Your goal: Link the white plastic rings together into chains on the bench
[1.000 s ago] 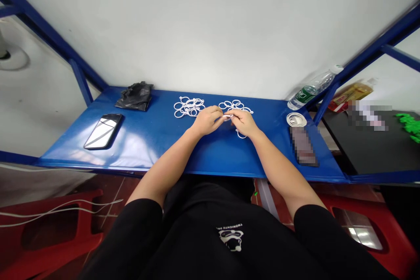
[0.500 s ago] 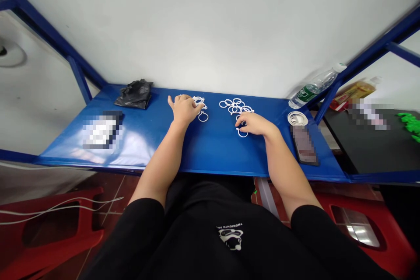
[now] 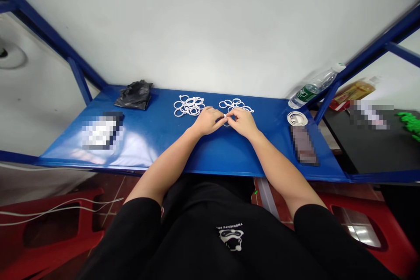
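Near the middle of the blue table, my left hand [image 3: 208, 121] and my right hand [image 3: 242, 122] meet, their fingertips pinched together on a white curtain ring [image 3: 226, 125]. Only a small white top and part of the lower curve of this ring show; the fingers hide the rest. Just beyond my left hand lies a pile of white curtain rings [image 3: 189, 107], each a thin hoop with a small eyelet. Behind my right hand is a second group of similar rings [image 3: 235, 104], partly covered by the hand.
At the left are a crumpled black plastic bag [image 3: 135, 95] and a blurred-out item [image 3: 101, 131]. To the right stand a tilted water bottle [image 3: 306, 92], a white coil [image 3: 297, 118] and a blurred phone-like object [image 3: 305, 146]. A pale wall backs the blue table [image 3: 147, 131].
My left hand has left the left pile and moved right. My right hand has moved left and slightly up with a ring. Both hands now meet at that ring.
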`<state>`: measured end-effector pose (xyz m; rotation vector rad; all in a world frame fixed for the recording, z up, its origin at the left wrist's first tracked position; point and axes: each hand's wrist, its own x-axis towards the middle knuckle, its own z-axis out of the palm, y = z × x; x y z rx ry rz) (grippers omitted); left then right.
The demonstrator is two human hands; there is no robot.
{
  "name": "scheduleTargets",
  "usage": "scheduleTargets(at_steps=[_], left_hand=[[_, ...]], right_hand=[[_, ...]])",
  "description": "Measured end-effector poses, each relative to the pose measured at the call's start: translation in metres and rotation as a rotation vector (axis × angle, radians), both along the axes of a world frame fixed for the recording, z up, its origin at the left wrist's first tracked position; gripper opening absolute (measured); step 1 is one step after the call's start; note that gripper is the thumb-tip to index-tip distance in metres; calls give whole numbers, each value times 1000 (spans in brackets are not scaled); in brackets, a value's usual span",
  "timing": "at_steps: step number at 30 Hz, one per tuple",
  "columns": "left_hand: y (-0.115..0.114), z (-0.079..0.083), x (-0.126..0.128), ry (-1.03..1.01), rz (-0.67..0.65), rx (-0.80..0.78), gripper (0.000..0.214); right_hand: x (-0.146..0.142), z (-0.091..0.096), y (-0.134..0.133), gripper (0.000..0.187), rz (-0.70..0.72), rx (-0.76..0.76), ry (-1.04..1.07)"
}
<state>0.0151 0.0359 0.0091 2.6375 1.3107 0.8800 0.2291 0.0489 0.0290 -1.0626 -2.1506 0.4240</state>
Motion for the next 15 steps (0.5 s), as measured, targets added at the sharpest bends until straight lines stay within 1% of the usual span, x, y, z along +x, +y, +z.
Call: scheduleTargets(at_steps=[2, 4, 6, 7, 9, 12, 15], left_hand=[[0, -3, 4, 42, -5, 7, 38], [2, -6, 5, 73, 12, 21, 37], [3, -8, 5, 101, 19, 33, 35], [4, -8, 5, 114, 16, 36, 34], [4, -9, 5, 134, 4, 40, 33], [4, -10, 5, 140, -14, 45, 33], [4, -10, 6, 134, -23, 55, 33]], right_hand=[[-2, -4, 0, 11, -1, -23, 44], [-1, -7, 1, 21, 18, -100, 94], [2, -8, 3, 32, 66, -171, 120], [3, -8, 3, 33, 92, -184, 121], [5, -7, 4, 28, 127, -175, 109], [6, -4, 5, 25, 129, -164, 94], [7, -3, 5, 24, 130, -195, 91]])
